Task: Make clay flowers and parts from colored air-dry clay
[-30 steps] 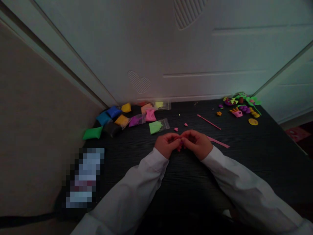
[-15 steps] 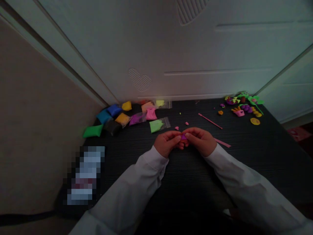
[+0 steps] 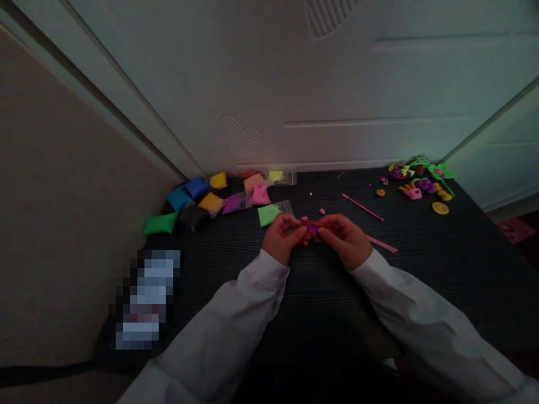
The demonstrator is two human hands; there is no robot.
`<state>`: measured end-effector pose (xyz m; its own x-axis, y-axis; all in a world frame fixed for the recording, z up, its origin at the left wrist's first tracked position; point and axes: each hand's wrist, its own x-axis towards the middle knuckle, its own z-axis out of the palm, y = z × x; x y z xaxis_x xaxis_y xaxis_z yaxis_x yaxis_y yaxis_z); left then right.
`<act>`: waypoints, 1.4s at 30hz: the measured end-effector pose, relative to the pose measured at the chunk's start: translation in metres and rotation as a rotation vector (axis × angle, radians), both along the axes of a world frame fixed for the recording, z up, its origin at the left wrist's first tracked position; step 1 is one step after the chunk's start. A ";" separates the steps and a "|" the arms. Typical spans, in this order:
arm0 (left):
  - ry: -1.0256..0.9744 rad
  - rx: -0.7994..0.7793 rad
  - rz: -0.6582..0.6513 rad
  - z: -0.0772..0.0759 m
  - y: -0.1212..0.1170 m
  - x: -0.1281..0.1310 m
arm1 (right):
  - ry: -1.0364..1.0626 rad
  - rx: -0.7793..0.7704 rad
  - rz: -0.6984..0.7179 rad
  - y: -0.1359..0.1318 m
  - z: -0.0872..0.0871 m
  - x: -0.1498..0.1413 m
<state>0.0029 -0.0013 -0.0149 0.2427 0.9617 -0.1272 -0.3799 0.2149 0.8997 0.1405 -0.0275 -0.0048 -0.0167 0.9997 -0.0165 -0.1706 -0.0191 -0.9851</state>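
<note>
Between my two hands is a small flattened piece of purple modelling clay (image 3: pixel 312 228). My left hand (image 3: pixel 283 237) pinches its left side, and my right hand (image 3: pixel 344 237) pinches its right side, thumbs toward me. Fingers hide part of the clay's edge. Just beyond the hands lie small pink clay bits (image 3: pixel 322 211). A bag of light green clay (image 3: pixel 268 215) rests by my left hand. Close to my right wrist is a flat pink tool (image 3: pixel 382 243), partly covered by the hand, with a thin pink stick tool (image 3: pixel 362 207) farther back.
Several bagged clays, including a green one (image 3: pixel 160 223) and a purple one (image 3: pixel 234 203), lie at the back left of the dark table (image 3: pixel 328 314). Finished clay figures (image 3: pixel 412 192) sit at the back right. A pixelated device (image 3: pixel 147 300) lies at the left. A white panel (image 3: pixel 269 84) stands behind.
Both hands have shifted slightly away from me, and the fingers have moved a little apart. More of the purple clay shows between the thumbs.
</note>
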 end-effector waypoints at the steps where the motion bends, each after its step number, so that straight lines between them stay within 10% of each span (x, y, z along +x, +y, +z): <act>1: 0.047 0.033 0.011 0.000 0.000 0.000 | -0.008 0.002 0.009 0.000 0.000 0.000; 19: 0.340 0.212 -0.062 0.000 -0.006 -0.003 | 0.083 0.007 0.090 0.002 -0.008 -0.001; 29: 0.773 0.665 -0.012 0.003 -0.010 -0.006 | -0.756 0.457 0.044 -0.004 0.006 0.011; 37: 0.487 0.451 -0.016 -0.007 -0.012 -0.002 | -0.813 0.324 0.006 -0.005 0.010 0.011; 42: 0.253 0.269 0.003 -0.001 -0.012 0.001 | -0.506 0.134 -0.025 -0.005 0.008 0.006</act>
<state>0.0043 -0.0136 -0.0162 0.2330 0.9696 0.0748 -0.1388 -0.0430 0.9894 0.1469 -0.0321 0.0036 -0.0164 0.9936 0.1120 0.3281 0.1112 -0.9381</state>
